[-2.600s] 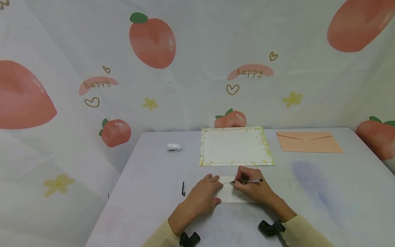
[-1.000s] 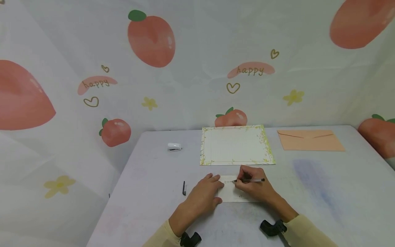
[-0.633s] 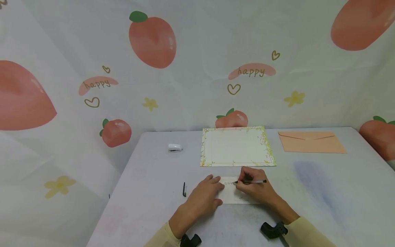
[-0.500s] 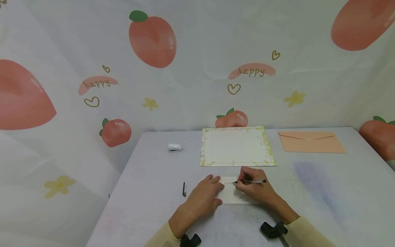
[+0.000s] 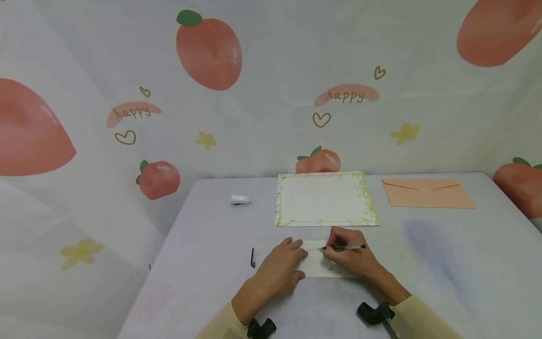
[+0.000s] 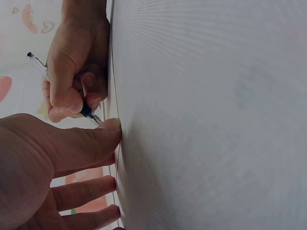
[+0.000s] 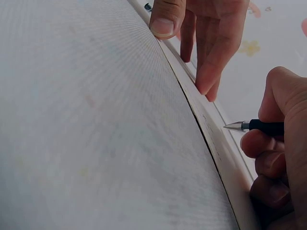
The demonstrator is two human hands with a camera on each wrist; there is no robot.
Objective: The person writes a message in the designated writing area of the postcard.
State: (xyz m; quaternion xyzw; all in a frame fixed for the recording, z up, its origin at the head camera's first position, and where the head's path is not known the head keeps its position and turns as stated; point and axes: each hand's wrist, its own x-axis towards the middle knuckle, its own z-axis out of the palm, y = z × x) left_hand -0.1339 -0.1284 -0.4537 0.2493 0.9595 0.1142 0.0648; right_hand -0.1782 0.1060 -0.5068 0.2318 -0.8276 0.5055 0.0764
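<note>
A small cream card (image 5: 315,266) lies on the table, with a short row of handwriting near its top edge. My right hand (image 5: 350,253) pinches a clear-barrelled pen (image 5: 353,247) between thumb and fingers, its tip right at the written row. In the right wrist view the metal point of the pen (image 7: 236,125) shows close over the card (image 7: 211,139). My left hand (image 5: 277,267) rests with extended fingers on the card's left edge. Its thumb (image 6: 96,141) presses near the lower corner in the left wrist view. The right part of the card is hidden under my right hand.
A black pen cap (image 5: 253,257) lies left of my left hand. Further back stand a white stapler (image 5: 240,201), a letter sheet with a floral border (image 5: 326,200) and a peach envelope (image 5: 429,193). A fruit-printed cloth (image 5: 262,94) hangs behind the table.
The pen tip has shifted slightly right along the written row, and a few more marks show on the card. The left hand stays on the card's edge.
</note>
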